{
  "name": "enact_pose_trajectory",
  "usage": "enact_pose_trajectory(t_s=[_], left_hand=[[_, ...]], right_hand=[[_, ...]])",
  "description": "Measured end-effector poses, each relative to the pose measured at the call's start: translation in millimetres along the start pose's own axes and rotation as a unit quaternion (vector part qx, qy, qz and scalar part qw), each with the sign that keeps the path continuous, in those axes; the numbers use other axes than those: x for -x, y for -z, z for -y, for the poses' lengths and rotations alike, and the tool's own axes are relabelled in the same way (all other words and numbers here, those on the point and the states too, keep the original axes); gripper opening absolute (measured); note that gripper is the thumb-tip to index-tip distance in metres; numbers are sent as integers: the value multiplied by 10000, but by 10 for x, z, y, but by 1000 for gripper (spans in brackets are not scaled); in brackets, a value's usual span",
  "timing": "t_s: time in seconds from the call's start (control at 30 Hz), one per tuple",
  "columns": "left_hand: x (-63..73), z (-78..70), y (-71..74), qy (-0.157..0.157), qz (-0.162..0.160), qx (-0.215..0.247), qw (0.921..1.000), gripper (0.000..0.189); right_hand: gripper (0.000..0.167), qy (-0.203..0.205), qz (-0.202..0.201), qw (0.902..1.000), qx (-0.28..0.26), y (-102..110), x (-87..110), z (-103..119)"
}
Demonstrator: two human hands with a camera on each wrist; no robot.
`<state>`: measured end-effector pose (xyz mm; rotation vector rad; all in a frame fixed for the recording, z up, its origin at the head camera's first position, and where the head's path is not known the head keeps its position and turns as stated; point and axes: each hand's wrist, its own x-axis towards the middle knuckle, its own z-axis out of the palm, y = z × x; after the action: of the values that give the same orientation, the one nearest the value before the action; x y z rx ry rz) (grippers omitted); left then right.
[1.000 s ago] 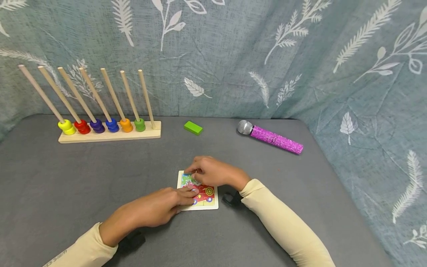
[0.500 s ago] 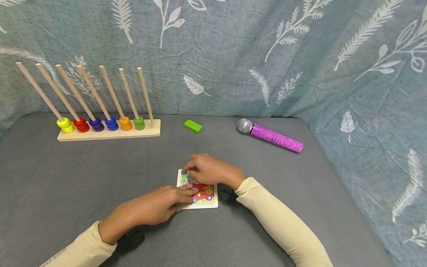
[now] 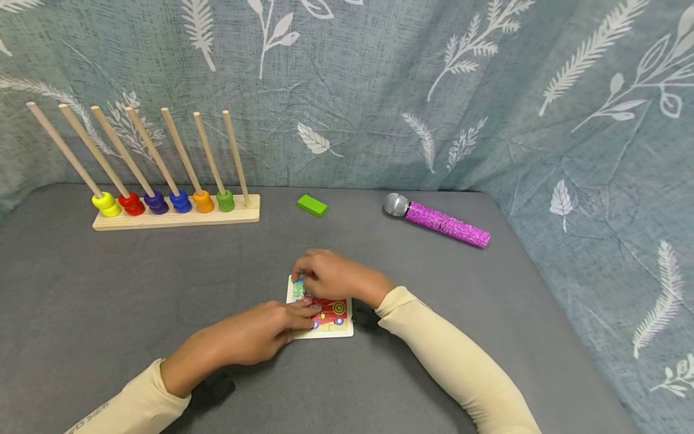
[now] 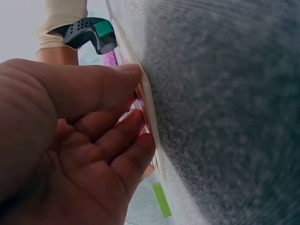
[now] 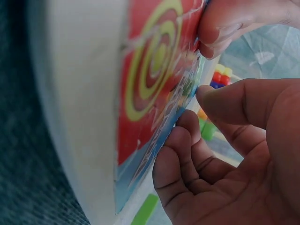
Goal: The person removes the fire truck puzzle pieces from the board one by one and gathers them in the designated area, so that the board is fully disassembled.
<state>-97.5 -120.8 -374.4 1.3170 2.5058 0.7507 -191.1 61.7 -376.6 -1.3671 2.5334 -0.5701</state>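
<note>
A small jigsaw puzzle board (image 3: 328, 328) with a pale frame and a picture of a red vehicle lies on the grey table. From the left, my left hand (image 3: 260, 333) rests its fingers on the picture, and in the left wrist view its thumb (image 4: 105, 86) touches the frame's edge. My right hand (image 3: 336, 274) is over the far left part of the board. Seen from the right wrist, its thumb (image 5: 243, 101) and loosely bent fingers (image 5: 171, 159) touch the picture near the far edge. The fingers cover part of the picture.
Behind and to the left stands a wooden peg rack (image 3: 179, 220) with coloured beads on tall pegs. A green block (image 3: 311, 205) lies beyond the board, and a glittery purple microphone (image 3: 446, 224) at the back right. A patterned curtain (image 3: 358, 90) hangs behind the table.
My right hand has slid left along the board's far side, from the upper middle to near the far left corner. The left hand stays in place.
</note>
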Motion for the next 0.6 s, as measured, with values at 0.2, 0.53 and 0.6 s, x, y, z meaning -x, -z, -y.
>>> enact_pose_trajectory(t_s=[0.2, 0.53, 0.6], left_hand=[[1, 12, -8, 24, 22, 29, 10000, 42], [3, 25, 19, 4, 113, 64, 9999, 43], [8, 24, 19, -4, 123, 29, 9999, 44]], right_hand=[[22, -129, 14, 9998, -118, 5, -3, -4], [25, -262, 18, 9995, -180, 30, -29, 1], [24, -274, 58, 9995, -171, 39, -31, 10]])
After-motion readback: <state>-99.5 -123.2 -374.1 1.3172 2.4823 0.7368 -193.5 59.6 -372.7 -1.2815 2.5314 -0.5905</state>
